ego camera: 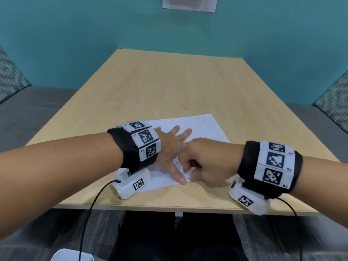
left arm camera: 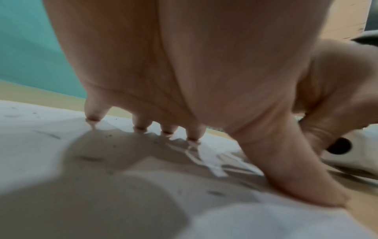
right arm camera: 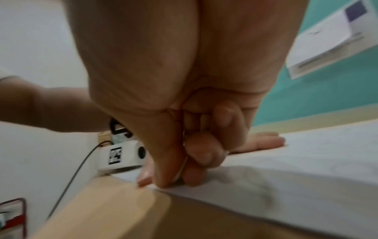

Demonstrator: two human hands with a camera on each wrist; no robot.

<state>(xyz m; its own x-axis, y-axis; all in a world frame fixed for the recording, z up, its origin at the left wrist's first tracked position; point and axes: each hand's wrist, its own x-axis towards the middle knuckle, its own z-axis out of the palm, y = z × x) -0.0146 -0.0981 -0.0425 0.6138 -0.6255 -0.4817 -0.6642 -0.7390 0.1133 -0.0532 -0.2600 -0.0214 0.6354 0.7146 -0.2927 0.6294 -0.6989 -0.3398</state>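
A white sheet of paper with faint pencil marks lies on the near half of a light wooden table. My left hand lies flat on the paper with fingers spread, thumb tip near the paper's front edge. The left wrist view shows that hand's fingertips pressing on the paper. My right hand is beside the left thumb, fingers curled, and pinches a small white object, perhaps an eraser, against the paper. In the right wrist view the right hand's thumb and fingers close together at the paper's near edge.
Teal walls enclose the table, with a paper notice on the far one. Grey benches with patterned cushions flank it on both sides. Black cables hang from both wrist cameras over the table's front edge. A white object sits low at the left.
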